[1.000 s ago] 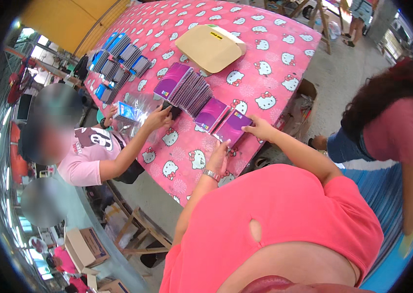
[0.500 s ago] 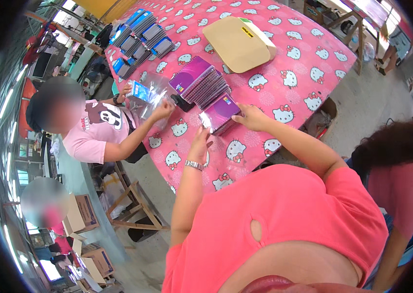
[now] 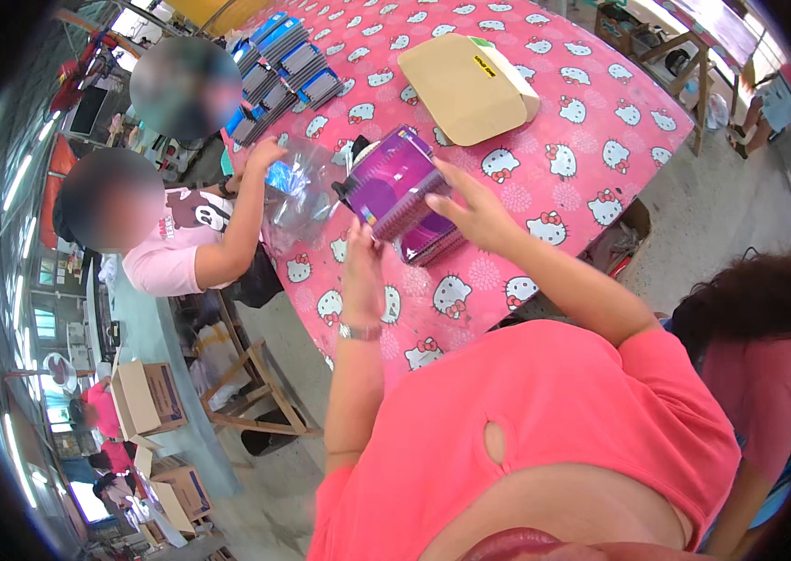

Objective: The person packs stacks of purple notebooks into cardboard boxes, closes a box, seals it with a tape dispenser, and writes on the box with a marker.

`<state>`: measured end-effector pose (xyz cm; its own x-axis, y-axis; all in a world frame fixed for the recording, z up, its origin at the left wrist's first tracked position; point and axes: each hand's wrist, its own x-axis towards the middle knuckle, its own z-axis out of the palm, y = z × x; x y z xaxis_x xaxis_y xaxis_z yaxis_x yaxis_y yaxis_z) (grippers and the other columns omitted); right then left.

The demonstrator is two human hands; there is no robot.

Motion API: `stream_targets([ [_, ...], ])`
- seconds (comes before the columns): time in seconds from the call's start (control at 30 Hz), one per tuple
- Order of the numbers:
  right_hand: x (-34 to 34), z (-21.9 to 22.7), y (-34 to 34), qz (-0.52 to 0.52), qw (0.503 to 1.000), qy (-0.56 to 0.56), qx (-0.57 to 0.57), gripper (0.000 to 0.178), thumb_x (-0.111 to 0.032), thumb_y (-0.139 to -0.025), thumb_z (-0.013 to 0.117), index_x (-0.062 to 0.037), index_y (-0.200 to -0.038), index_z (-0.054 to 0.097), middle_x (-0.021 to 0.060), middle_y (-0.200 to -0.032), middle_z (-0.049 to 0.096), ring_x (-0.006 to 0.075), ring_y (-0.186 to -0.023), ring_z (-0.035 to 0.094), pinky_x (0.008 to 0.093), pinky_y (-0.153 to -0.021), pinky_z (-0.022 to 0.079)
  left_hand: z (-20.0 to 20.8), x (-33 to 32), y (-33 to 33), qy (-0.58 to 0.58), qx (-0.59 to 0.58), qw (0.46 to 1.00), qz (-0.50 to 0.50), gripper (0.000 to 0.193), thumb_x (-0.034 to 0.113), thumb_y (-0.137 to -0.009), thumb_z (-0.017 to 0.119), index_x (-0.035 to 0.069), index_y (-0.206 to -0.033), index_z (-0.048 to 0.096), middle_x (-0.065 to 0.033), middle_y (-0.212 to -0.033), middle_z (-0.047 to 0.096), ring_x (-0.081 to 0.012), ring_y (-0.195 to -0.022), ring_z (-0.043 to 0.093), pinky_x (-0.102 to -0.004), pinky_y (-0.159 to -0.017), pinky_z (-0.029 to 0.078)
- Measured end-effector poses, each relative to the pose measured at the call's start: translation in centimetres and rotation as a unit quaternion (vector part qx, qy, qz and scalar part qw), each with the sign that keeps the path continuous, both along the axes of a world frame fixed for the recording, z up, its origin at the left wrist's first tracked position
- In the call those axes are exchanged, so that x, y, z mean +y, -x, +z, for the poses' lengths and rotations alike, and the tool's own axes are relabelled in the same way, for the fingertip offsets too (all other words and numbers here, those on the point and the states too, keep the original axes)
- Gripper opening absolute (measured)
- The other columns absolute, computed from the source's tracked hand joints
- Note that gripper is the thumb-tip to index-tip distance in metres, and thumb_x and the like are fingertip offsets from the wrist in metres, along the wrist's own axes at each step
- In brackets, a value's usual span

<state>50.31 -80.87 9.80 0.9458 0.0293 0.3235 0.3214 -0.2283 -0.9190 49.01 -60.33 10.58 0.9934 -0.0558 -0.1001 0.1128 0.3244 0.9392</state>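
A stack of purple spiral notebooks (image 3: 398,182) is held tilted between my two hands, its glossy cover facing up. My left hand (image 3: 363,271), slightly smeared by motion, has its fingertips at the near left corner of the stack. At the right edge, my right hand (image 3: 476,208) grips with thumb and fingers. Beneath and partly hidden, a second purple notebook stack (image 3: 433,239) lies on the pink patterned tablecloth (image 3: 470,323). A black object (image 3: 344,192) shows just behind the left side of the held stack.
A beige folder-like board (image 3: 465,89) lies beyond my hands. Blue notebook stacks (image 3: 283,70) stand at the far left. A co-worker in a pink shirt (image 3: 171,252) handles a clear plastic bag (image 3: 306,192) with something blue inside. Another person (image 3: 760,365) bends at the right.
The farther purple stack has been taken up and tilted between my hands, over the nearer one. Both hands moved slightly away from me. The co-worker's arm rose beside the plastic bag.
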Motion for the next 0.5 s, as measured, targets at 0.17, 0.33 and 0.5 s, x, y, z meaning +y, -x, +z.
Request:
stream_targets([
  [0.17, -2.0, -7.9, 2.3, 0.028, 0.988, -0.001, 0.15, 0.059, -0.031, -0.093, 0.058, 0.0013, -0.139, 0.039, 0.0178, -0.134, 0.05, 0.0249, -0.125, 0.046, 0.0349, -0.105, 0.034, -6.3, -0.2, 2.3, -0.052, 0.101, 0.993, 0.023, 0.043, 0.037, -0.095, 0.051, 0.013, -0.131, 0.047, 0.0037, -0.12, 0.055, -0.0101, -0.109, 0.048, -0.0312, -0.096, 0.033],
  [0.33, -2.3, -9.8, -1.0, 0.04, 0.961, -0.161, 0.219, 0.062, -0.044, -0.096, 0.048, 0.0005, -0.138, 0.041, 0.0126, -0.134, 0.05, 0.0223, -0.127, 0.042, 0.0324, -0.108, 0.029, -10.8, 2.4, -2.0, 0.069, 0.107, 0.992, -0.018, 0.05, 0.047, -0.089, 0.058, 0.015, -0.126, 0.052, 0.0012, -0.117, 0.06, -0.016, -0.107, 0.056, -0.0358, -0.092, 0.042],
  [0.5, -0.3, -10.1, -0.3, 0.068, 0.895, -0.192, 0.397, 0.072, -0.056, -0.097, 0.03, -0.0035, -0.146, 0.031, 0.0061, -0.147, 0.038, 0.0189, -0.137, 0.029, 0.0331, -0.113, 0.017, -9.6, -0.2, -1.6, 0.188, 0.148, 0.97, -0.042, 0.062, 0.059, -0.083, 0.06, 0.015, -0.126, 0.052, -0.0015, -0.117, 0.062, -0.0185, -0.108, 0.058, -0.0388, -0.095, 0.044],
])
